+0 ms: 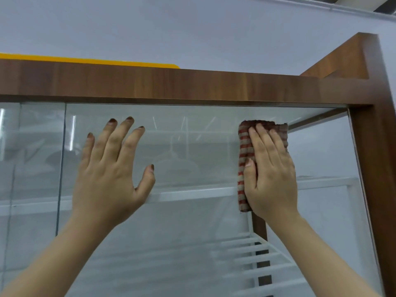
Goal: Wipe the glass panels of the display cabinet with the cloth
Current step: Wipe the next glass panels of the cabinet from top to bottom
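Observation:
A tall display cabinet with a brown wooden frame (171,85) fills the view. Its front glass panel (192,151) runs from a vertical seam at the left to the right post. My left hand (111,168) lies flat on the glass with fingers spread, holding nothing. My right hand (270,174) presses a folded red-and-beige striped cloth (244,146) flat against the upper right part of the same panel, just under the top rail. The fingers lie straight over the cloth.
A second glass panel (32,157) overlaps at the left. Inside, a white shelf edge (192,194) and a white wire rack (257,264) show through the glass. The wooden right post (377,168) stands close to the cloth. A yellow strip (85,61) lies on the cabinet top.

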`<state>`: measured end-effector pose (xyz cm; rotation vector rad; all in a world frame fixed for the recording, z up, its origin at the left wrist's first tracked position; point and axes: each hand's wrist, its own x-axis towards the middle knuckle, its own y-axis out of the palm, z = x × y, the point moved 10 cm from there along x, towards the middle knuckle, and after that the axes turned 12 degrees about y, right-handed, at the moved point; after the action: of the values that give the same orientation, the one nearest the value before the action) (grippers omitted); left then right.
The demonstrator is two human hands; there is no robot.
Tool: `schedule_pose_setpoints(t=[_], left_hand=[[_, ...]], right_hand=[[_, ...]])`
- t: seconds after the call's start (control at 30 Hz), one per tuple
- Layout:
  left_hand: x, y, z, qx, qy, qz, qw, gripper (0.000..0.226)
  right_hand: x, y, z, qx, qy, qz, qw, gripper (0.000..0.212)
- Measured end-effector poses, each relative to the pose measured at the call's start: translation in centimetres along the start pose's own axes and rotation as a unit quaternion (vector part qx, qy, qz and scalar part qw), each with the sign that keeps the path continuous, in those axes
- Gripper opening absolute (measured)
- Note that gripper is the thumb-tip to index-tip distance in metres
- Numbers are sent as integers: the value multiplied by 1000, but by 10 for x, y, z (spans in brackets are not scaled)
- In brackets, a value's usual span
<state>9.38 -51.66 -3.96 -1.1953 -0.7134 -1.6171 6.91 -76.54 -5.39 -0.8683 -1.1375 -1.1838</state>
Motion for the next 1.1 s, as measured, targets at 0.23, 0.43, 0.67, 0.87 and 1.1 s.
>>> schedule_pose_setpoints(t=[0.23, 0.43, 0.67, 0.87, 1.1], left_hand=[[2, 0, -1, -5, -8, 3, 1000, 67], [20, 1, -41, -79, 13, -26, 996, 67], [54, 31, -111, -87, 52, 11, 995, 65], [55, 45, -117, -39, 51, 23, 998, 66], [56, 43, -119, -30, 46, 13, 998, 66]], right_hand=[[-7, 0, -7, -9, 4, 4, 1000, 55], [-7, 0, -7, -7, 3, -1, 1000, 55], [-1, -1, -5, -7, -36, 19, 999, 55], [23, -5, -29, -8, -64, 37, 997, 55], [12, -25, -99, 5, 21, -4, 1000, 54]])
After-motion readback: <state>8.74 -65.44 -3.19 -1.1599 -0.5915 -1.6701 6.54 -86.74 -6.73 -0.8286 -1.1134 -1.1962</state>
